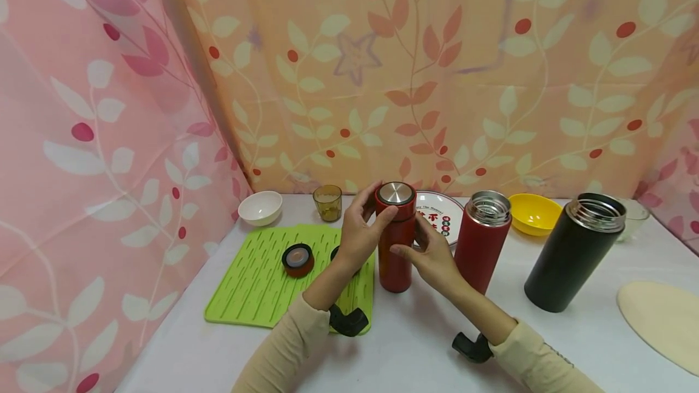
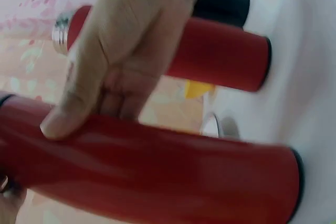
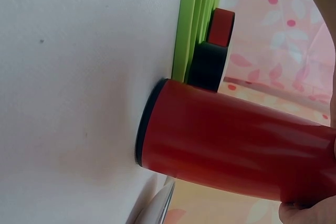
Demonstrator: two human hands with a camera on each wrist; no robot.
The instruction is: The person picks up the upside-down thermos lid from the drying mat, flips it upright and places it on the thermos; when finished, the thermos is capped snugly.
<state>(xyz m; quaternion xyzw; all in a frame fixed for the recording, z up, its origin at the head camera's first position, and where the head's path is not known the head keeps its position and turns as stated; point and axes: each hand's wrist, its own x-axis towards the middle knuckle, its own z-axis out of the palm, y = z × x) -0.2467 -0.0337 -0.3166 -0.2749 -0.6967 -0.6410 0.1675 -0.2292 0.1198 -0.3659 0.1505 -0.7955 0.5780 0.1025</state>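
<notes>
One capped red flask (image 1: 395,268): upright mid-table, just right of the green mat (image 1: 240,299), with both hands on it.
Left hand (image 1: 360,229): curled round the cap (image 1: 395,194) and neck, thumb on the near side, a purchase that would suit turning.
Right hand (image 1: 434,256): wrapped about the body lower down, thumb near, fingers behind, seemingly to steady it.
Mat: carries a loose red-and-black lid (image 1: 298,261) and a dark round piece (image 3: 208,66), probably grouped there so neither strays.
To the right: an uncapped red flask (image 1: 483,247) and a black flask (image 1: 570,256), mouths up, likely parked within right-hand reach.
Far side: white bowl (image 1: 260,210), amber glass (image 1: 327,204), printed plate (image 1: 428,204) and yellow bowl (image 1: 535,214), presumably set back to leave working room.
</notes>
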